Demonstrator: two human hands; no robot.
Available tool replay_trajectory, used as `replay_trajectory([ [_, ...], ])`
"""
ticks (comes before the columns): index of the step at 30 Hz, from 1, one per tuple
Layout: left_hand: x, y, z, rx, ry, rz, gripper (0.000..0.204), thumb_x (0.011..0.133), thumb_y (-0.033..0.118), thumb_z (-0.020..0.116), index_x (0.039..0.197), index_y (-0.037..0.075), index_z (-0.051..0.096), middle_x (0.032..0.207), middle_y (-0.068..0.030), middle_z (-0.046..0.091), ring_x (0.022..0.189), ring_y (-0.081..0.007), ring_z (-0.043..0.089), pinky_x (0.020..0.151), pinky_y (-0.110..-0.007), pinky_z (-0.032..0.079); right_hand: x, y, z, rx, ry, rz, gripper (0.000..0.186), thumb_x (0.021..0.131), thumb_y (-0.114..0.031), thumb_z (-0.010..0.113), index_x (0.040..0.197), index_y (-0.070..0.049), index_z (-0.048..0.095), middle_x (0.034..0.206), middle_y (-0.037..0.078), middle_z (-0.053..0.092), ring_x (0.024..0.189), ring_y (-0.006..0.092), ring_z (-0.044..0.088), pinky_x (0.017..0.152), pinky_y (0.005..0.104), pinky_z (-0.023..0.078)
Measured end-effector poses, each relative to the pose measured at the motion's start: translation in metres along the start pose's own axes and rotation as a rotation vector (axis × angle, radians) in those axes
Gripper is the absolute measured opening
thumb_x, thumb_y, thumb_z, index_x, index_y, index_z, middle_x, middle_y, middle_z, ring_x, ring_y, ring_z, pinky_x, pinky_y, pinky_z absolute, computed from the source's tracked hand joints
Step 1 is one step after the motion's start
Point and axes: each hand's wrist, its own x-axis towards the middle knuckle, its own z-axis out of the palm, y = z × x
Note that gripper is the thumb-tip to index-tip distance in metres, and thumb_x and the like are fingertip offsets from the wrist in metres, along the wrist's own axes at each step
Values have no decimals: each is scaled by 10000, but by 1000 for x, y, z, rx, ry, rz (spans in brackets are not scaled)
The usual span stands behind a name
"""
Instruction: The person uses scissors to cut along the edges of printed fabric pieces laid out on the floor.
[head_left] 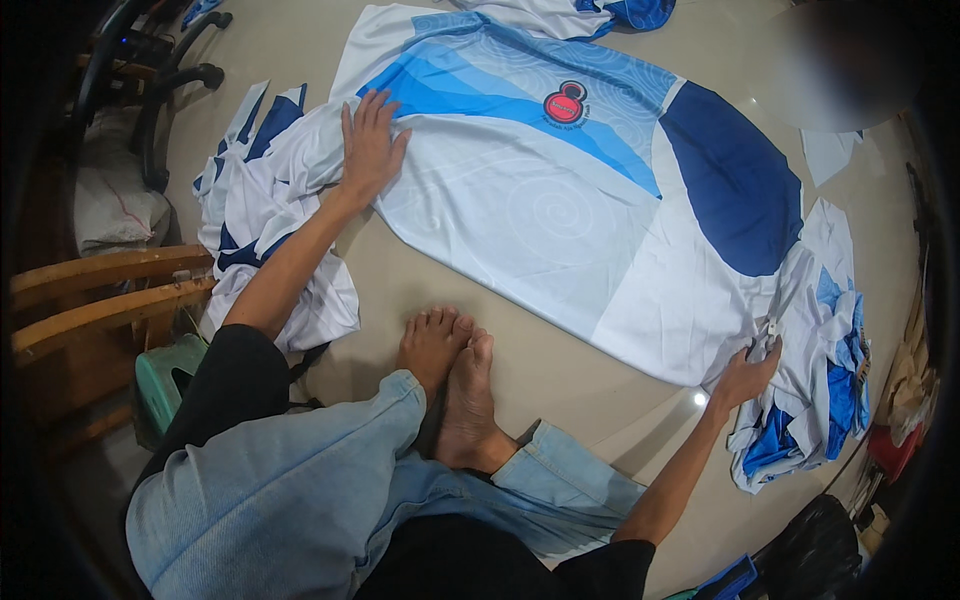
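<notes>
A large printed fabric sheet (510, 190) in white, light blue and navy lies spread on the floor, with a round red and black emblem near its far edge. My left hand (370, 150) rests on its left end, fingers spread and palm down. At the near right corner of the sheet, my right hand (745, 378) is closed round what look like scissors (771, 328). Only a small pale metal part of them shows above the fingers; fabric and hand hide the rest. White cloth lies bunched just right of that hand.
White and navy fabric scraps (270, 200) are heaped at the left, beside a wooden chair (120, 270) and a green stool (165, 385). Blue and white offcuts (810, 400) lie at the right. A black plastic bag (815, 545) sits lower right. My bare feet (465, 400) are between my arms.
</notes>
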Motion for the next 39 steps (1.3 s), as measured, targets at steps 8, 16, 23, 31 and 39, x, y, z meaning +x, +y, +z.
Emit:
replay_trajectory([
  [8,-47,40,-9,-66,-425,136,672,999,441,486,1545,106,287,1635,-116,197,1506,-341,157,1188,-602,93,-96,-66,-25,449,-227,82,604,834,-73,759,1369,28,496,1282,193,586,1194,335,569,1018,403,443],
  [16,-67,33,-25,-59,-532,-20,759,976,550,487,1569,142,246,1650,-126,135,1511,-388,102,1124,-678,199,-108,-59,-31,394,-216,23,609,824,-65,776,1362,14,502,1214,192,586,1154,337,566,994,404,452],
  [23,-92,28,-38,-86,-491,-175,795,980,566,471,1572,100,216,1644,-180,114,1511,-411,77,1117,-679,205,-104,-54,-29,471,-195,28,622,851,-125,771,1383,17,484,1298,214,575,1201,341,563,1023,402,437],
  [31,-120,20,-51,106,-400,-391,719,983,454,529,1519,25,317,1582,-266,234,1448,-475,214,1156,-590,184,-97,-42,-24,424,-250,115,646,841,-86,773,1389,52,460,1337,222,555,1251,333,538,1055,411,428],
  [39,-42,16,-46,-104,-162,-63,489,913,247,639,1333,20,536,1346,-178,532,1265,-362,457,1092,-520,294,-79,-58,-24,462,-122,46,584,847,-41,726,1377,37,491,1315,207,583,1227,333,559,1070,402,406],
])
